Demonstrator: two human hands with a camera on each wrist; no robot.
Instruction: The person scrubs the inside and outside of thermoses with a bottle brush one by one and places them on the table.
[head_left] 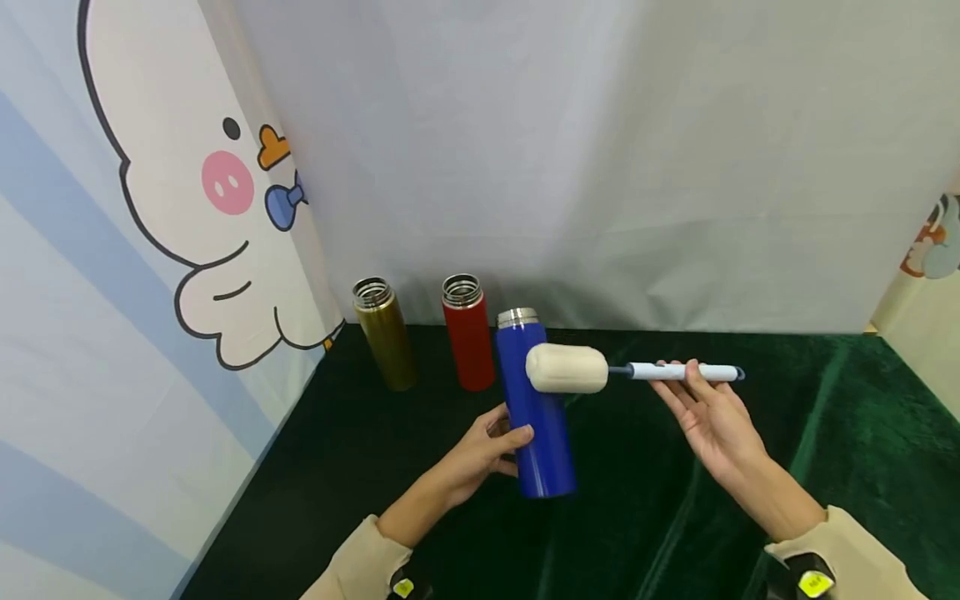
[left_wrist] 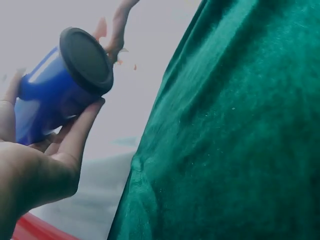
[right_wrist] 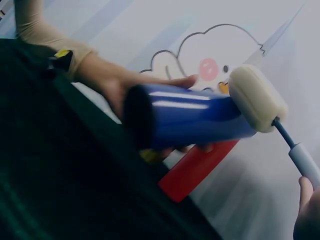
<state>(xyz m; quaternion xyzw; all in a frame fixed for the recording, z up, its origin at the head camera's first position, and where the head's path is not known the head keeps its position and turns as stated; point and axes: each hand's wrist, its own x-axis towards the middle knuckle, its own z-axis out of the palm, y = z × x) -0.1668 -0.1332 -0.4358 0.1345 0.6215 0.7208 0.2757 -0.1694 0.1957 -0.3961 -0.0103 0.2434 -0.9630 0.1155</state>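
Note:
A blue thermos bottle (head_left: 543, 442) with a bare steel mouth is tilted slightly in my left hand (head_left: 480, 454), which grips its lower half. Its dark base faces the camera in the left wrist view, with the left fingers (left_wrist: 82, 127) wrapped about the blue body (left_wrist: 45, 95). My right hand (head_left: 716, 421) holds the pale blue handle of a bottle brush (head_left: 686, 372) level, between thumb and fingers. The brush's cream sponge head (head_left: 567, 368) lies across the front of the bottle's upper part in the head view; whether they touch I cannot tell.
Two more open thermos bottles stand at the back left of the dark green cloth (head_left: 645, 475): a gold one (head_left: 390, 346) and a red one (head_left: 470, 346). Behind them rises a pale curtain (head_left: 480, 150), with a cartoon-printed sheet (head_left: 165, 167) on the left.

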